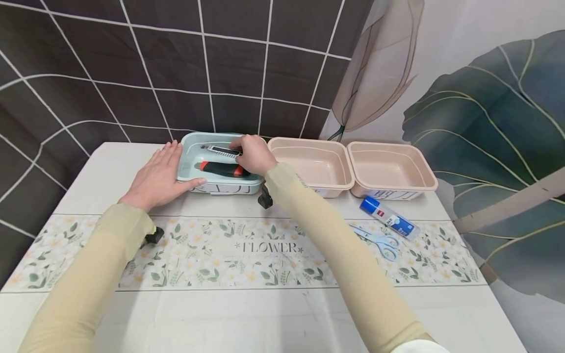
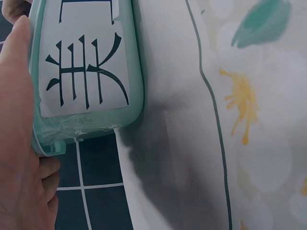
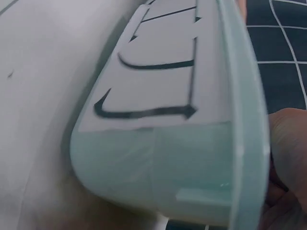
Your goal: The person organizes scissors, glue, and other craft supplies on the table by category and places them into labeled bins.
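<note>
A light blue bin [image 1: 187, 184] with a lettered paper label on its front stands at the left of the row. In it lie a black and red utility knife [image 1: 222, 169] and, behind that, a slimmer black and white utility knife [image 1: 222, 151]. My right hand [image 1: 256, 154] reaches over the bin's right side and pinches the slimmer knife's right end between curled fingers. Against the left side of the bin rests my left hand [image 1: 159, 176], fingers straight and thumb along the front rim. In the right wrist view the bin wall hides the knives.
Two pink bins, one in the middle [image 1: 326, 188] and one at the right [image 1: 425, 185], continue the row. A glue stick with a blue cap [image 1: 390, 218] and light blue scissors [image 1: 381, 241] lie in front of the right one. A dark checked curtain [image 1: 176, 63] hangs behind the table.
</note>
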Tool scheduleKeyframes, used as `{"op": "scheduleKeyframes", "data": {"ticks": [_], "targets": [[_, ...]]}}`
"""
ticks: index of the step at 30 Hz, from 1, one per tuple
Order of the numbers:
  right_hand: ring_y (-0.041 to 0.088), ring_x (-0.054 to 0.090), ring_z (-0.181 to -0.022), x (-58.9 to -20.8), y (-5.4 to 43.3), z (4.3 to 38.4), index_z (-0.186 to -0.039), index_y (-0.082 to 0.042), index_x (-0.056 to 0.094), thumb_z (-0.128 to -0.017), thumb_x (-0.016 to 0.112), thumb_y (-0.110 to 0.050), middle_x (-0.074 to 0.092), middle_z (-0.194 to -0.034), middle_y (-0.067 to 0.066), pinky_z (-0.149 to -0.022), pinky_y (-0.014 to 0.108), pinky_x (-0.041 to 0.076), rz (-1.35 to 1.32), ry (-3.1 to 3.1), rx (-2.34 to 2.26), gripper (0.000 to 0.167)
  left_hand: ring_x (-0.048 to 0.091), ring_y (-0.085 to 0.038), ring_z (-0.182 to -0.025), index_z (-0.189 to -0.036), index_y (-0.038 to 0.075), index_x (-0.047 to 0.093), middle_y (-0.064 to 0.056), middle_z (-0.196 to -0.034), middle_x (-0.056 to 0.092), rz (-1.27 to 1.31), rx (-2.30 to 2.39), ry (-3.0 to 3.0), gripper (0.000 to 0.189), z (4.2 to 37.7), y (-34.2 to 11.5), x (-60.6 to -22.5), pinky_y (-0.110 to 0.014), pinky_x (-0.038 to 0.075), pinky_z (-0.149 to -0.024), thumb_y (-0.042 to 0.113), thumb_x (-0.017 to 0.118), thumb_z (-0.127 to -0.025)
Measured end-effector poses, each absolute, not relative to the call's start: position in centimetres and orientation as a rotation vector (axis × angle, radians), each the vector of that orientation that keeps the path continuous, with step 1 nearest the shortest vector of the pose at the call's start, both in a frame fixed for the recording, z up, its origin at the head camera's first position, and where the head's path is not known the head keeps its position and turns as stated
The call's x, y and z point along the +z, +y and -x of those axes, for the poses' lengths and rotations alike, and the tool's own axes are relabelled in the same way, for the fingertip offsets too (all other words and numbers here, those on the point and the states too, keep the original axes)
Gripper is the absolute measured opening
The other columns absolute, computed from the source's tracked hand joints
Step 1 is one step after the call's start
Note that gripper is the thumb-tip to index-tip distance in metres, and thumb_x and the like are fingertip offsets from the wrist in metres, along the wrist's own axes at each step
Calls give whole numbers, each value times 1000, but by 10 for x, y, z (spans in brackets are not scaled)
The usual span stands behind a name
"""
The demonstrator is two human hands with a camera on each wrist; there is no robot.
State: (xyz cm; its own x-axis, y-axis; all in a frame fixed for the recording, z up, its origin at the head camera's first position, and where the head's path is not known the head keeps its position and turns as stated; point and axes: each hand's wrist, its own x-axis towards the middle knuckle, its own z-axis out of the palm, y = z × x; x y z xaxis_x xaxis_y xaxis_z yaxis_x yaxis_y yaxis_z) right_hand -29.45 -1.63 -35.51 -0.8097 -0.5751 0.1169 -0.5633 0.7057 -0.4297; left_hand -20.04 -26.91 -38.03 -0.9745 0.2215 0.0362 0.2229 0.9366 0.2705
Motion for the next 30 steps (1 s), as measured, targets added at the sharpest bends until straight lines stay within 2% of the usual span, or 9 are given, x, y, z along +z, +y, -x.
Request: {"op": "scheduleKeyframes", "data": {"ticks": [5,17,30], "targets": [[18,63,-119,-353,-15,292,-131,-8,71,-90,77,-10,71,-126,5,-100,25,49,933,2889,-725,41,4,-40,-153,-159,-9,5,-30,-165,7,354,-427,-3081,117,200,-269,-380,-46,2,-125,76,50,-92],[15,59,-125,-337,-7,285,-135,-9,68,-89,82,-24,67,-132,3,-102,22,46,885,2862,-892,50,4,-40,-153,-159,-9,6,-30,-165,7,355,-416,-3083,118,200,-268,-380,-46,2,-125,76,50,-91],[15,61,-122,-329,12,268,-134,-7,68,-87,84,-25,68,-130,5,-98,20,47,984,2826,-971,52,3,-40,-153,-159,-10,6,-30,-165,7,368,-426,-3083,117,199,-268,-379,-46,1,-125,75,50,-92]]}}
